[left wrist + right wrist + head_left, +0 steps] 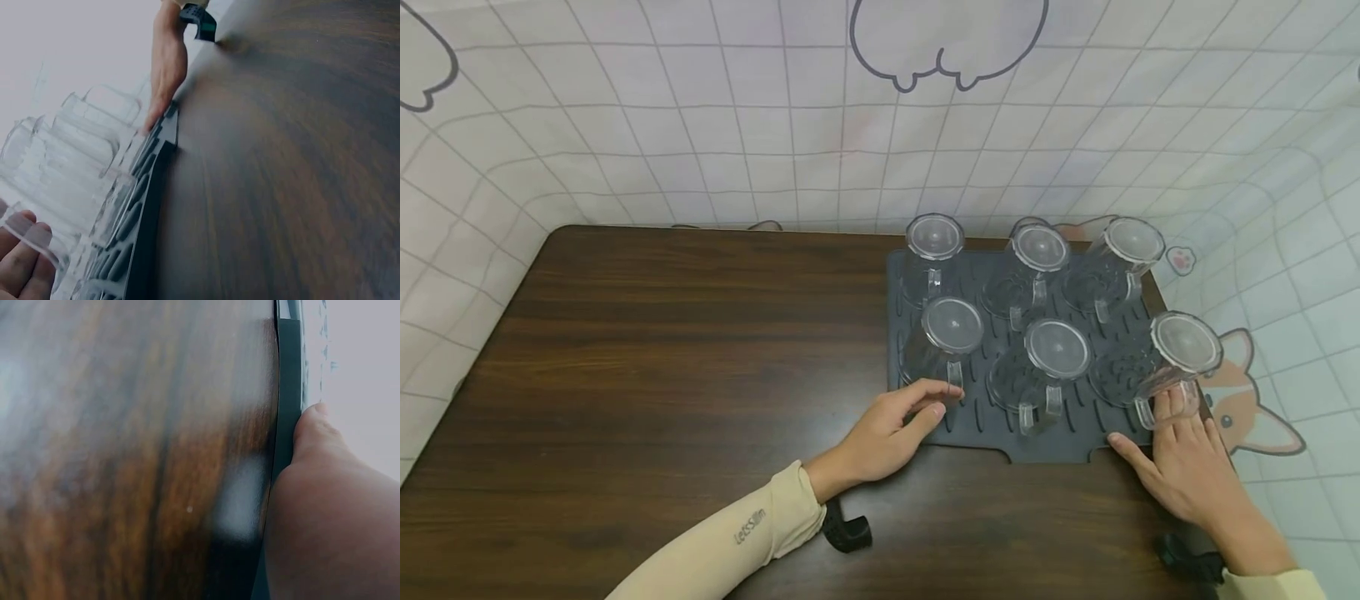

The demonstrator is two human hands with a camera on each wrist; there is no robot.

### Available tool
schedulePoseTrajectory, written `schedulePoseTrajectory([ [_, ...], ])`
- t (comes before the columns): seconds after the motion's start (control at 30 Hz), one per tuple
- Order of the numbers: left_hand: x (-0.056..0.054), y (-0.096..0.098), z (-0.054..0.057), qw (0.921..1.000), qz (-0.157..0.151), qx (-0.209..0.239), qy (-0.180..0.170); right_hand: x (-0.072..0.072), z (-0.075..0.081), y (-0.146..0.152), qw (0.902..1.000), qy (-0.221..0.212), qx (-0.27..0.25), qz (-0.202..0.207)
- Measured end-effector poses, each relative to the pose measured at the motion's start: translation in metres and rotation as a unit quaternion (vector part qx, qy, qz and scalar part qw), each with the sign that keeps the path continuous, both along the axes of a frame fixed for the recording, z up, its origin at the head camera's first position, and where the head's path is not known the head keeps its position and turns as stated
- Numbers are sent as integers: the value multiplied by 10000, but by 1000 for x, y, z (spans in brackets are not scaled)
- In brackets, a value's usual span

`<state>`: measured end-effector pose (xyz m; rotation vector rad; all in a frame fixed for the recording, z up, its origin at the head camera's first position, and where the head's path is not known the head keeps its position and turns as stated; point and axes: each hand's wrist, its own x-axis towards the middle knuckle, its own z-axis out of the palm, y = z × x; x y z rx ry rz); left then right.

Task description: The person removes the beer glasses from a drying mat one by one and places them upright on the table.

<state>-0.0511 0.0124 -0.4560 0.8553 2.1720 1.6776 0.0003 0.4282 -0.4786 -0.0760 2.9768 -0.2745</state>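
Several clear glass mugs stand upside down in two rows on a dark grey ribbed drying mat (pixel 955 435). My left hand (pixel 891 429) is at the front-left mug (pixel 952 327), its loosely bent fingers right at the handle. The left wrist view shows those fingers (pixel 28 259) overlapping the clear handle. On the mat's front right corner rests my right hand (pixel 1195 471), thumb spread along the front edge and fingertips seen through the handle of the front-right mug (pixel 1183 343). From the right wrist, the thumb (pixel 315 431) lies along the mat's edge.
Dark brown wood tabletop (pixel 700 350) extends left of the mat. Between the hands stands the front-middle mug (pixel 1056 350), its handle toward me. Three more mugs fill the back row near the white tiled-pattern backdrop (pixel 775 125), which also borders the table's right side.
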Motion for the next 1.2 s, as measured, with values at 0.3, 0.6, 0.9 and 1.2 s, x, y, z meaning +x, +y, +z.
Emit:
schedulePoseTrajectory([
  [0.3,4,15,1,9989,354,-50,309,-2,0,2,9998,27,175,70],
  [0.6,3,23,-4,9939,810,256,707,-2,-1,-1,10000,11,46,28],
  [0.9,6,29,-8,9852,1118,526,1184,-1,-2,1,9994,341,21,80],
  [1.2,8,28,1,9786,1001,468,1735,2,-1,-1,9997,256,-56,-15],
])
